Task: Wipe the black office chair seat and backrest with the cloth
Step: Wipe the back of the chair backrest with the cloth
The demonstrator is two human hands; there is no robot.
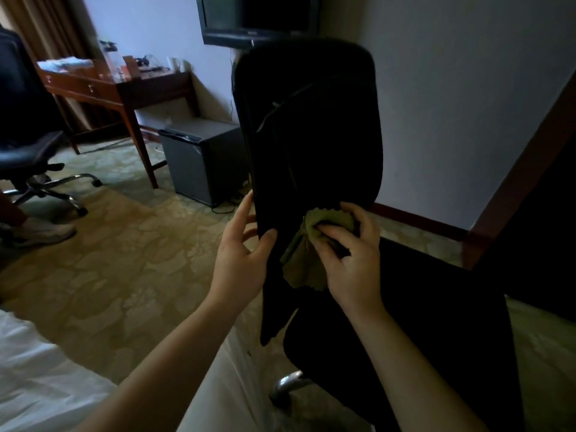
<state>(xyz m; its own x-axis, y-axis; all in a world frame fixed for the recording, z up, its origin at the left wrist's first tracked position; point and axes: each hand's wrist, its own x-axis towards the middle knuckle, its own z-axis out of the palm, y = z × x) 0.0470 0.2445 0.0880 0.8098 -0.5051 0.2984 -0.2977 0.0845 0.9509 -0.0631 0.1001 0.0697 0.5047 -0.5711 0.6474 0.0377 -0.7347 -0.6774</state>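
Note:
The black office chair stands right in front of me, its tall backrest upright and its seat low at the right. My left hand grips the backrest's left edge near the bottom, thumb on the front and fingers behind. My right hand holds a bunched olive-green cloth and presses it against the lower backrest. Part of the cloth hangs below my fingers. A chrome leg of the chair base shows under the seat.
A second black chair with a chrome base stands at the left, a person's shoe beside it. A wooden desk, a small dark fridge and a wall television lie behind. White bedding is at bottom left.

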